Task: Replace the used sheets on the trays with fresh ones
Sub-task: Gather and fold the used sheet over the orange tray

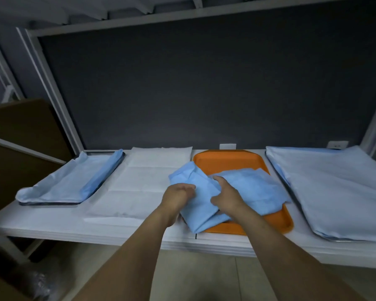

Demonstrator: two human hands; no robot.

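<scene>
Now | left hand [178,195], right hand [226,197] both grip blue sheet [254,190] | sheet half over orange tray [226,158]

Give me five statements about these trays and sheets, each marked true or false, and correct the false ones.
1. The left hand and right hand both hold the crumpled blue sheet. True.
2. The orange tray is fully covered. False: its far end is bare.
3. The left metal tray carries a blue sheet. True.
4. The white sheets lie right of the orange tray. False: they lie left of it.
5. The right metal tray is bare. False: a pale sheet covers it.
</scene>
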